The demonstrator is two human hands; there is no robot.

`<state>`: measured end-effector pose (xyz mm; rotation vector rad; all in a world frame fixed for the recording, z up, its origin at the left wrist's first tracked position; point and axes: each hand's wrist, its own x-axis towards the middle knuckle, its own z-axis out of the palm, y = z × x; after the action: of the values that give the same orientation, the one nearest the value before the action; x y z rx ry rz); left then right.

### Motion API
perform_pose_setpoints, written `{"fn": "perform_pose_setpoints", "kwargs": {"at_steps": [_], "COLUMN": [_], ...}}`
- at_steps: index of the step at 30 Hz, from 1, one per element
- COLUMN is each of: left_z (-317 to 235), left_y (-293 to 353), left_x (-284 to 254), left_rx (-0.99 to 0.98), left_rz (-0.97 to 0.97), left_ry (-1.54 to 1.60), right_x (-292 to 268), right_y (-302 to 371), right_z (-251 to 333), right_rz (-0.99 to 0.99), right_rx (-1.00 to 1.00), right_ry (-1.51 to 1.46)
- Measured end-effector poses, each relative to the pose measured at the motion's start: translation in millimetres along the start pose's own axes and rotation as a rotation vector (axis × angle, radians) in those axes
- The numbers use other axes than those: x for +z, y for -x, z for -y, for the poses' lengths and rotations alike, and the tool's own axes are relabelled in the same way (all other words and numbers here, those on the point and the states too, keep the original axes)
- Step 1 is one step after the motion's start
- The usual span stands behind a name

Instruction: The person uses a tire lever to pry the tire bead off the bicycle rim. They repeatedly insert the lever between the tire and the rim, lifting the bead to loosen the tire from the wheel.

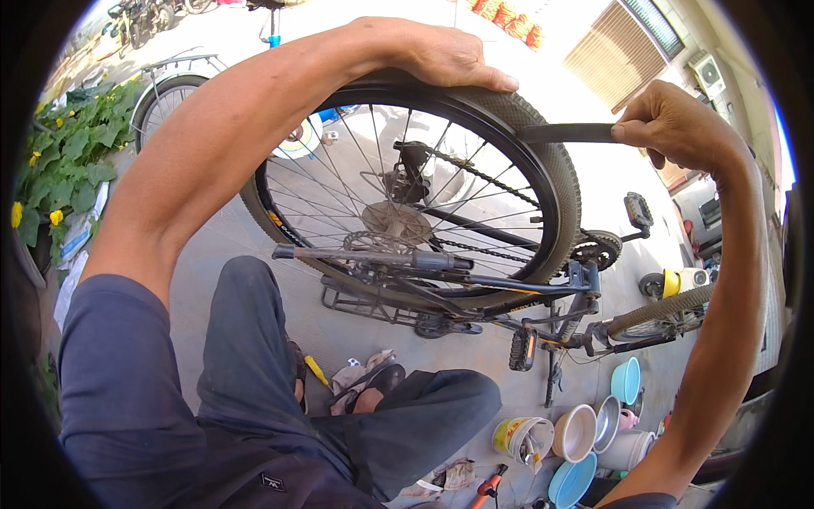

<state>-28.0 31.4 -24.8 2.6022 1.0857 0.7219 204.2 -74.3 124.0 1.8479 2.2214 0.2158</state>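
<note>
A bicycle lies tipped over before me, its rear wheel (398,222) facing me with spokes, hub and chain in view. My left hand (454,61) is closed over the top of the black tire (555,182), thumb along the tread; its other fingers are hidden behind. At the upper right my right hand (678,127) is closed on the end of a flat dark strip (570,133). The strip runs straight across to the tire's edge by the rim; whether it is a stiff lever or rubber, I cannot tell.
Below the wheel are the frame and a pedal (522,348). A yellow-handled tool (317,371) lies by my feet. At lower right stand a bucket (523,441), several basins (575,480) and an orange tool (487,489). Leafy plants (72,161) grow at the left.
</note>
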Motion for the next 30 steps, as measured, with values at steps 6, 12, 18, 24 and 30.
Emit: {"fn": "perform_pose_setpoints", "kwargs": {"at_steps": [6,12,18,24,30], "left_z": [-3.8,2.5,4.8,-7.3,-1.5], "left_y": [-0.6,-4.0,-4.6,-2.8,-4.3], "left_x": [-3.2,0.8,-0.9,-0.7,-1.1], "left_rx": [-0.061,0.007,0.001,0.009,0.063], "left_rz": [0.071,0.028,0.025,0.038,-0.001], "left_ry": [-0.012,0.025,-0.012,-0.026,-0.024], "right_x": [23.9,7.2,10.1,24.9,17.1], "right_y": [-4.9,-2.7,-7.6,5.6,9.9], "right_z": [-20.1,-2.1,-13.6,-4.5,0.1], "right_rz": [-0.226,-0.132,0.017,-0.373,-0.173], "right_rx": [-0.181,-0.08,-0.023,-0.186,-0.034], "right_ry": [0.015,-0.008,-0.105,0.244,-0.005]}}
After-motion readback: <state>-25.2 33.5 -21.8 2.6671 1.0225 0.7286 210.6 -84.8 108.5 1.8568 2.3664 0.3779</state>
